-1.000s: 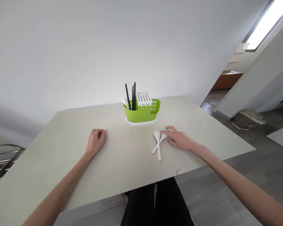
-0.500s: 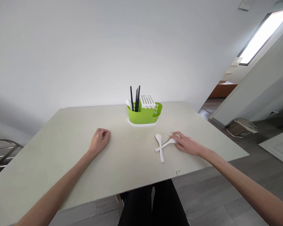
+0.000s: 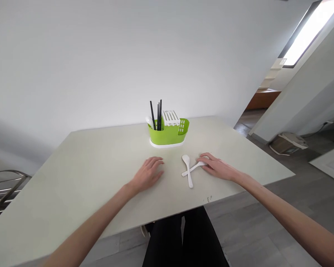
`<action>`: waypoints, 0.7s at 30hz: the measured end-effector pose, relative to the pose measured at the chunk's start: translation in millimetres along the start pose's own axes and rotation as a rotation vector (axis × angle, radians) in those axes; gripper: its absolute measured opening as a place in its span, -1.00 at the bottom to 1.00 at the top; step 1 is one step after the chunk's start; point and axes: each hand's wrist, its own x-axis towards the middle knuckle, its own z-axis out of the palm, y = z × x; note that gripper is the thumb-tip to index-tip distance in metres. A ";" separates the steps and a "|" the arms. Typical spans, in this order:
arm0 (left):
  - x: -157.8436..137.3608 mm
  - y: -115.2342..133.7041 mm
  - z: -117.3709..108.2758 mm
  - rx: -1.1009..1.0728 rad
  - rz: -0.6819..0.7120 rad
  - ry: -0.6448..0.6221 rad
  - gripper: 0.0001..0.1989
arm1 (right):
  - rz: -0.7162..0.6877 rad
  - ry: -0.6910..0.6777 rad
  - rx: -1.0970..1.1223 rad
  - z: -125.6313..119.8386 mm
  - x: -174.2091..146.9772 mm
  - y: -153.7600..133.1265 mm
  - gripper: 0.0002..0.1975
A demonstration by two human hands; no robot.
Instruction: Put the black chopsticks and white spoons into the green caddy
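Two white spoons lie crossed on the table (image 3: 114, 159) in front of me. The upper spoon (image 3: 188, 174) points nearly straight at me, with its bowl at the far end. The lower spoon (image 3: 194, 167) slants under it, bowl to the right. My right hand (image 3: 215, 167) has its fingers and thumb around that bowl and partly hides it. My left hand (image 3: 149, 173) is open, fingers curved and apart, left of the spoons and touching neither. Behind them stands a green cutlery holder (image 3: 167, 136) on a white base, holding black chopsticks (image 3: 159, 116) and another white spoon (image 3: 149, 121).
A white wall (image 3: 114, 66) rises behind the table. Metal rails (image 3: 5, 193) stand beyond the left edge. On the floor at the right sits a box-like bin (image 3: 286, 144), near a doorway. My legs (image 3: 183, 237) are under the table's front edge.
My left hand has moved right toward the spoons, and its curled fingers have spread. My right hand stays at the lower spoon's bowl. The view has shifted slightly.
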 end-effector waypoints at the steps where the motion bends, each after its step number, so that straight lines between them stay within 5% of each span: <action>1: 10.0 12.1 8.0 -0.014 0.041 -0.015 -0.65 | 0.001 0.007 0.001 0.6 -0.3 -0.5 -0.63; 8: 66.3 66.1 58.7 -0.064 0.172 -0.162 -0.33 | 0.065 0.033 -0.114 -0.1 -17.9 4.8 -0.60; 14: 71.6 63.4 64.8 -0.081 0.178 -0.168 -0.40 | 0.160 0.068 -0.251 -10.7 -58.6 28.9 -0.60; 21: 68.0 62.3 61.8 -0.105 0.159 0.000 -0.51 | 0.175 0.165 -0.327 -11.9 -72.9 28.5 -0.62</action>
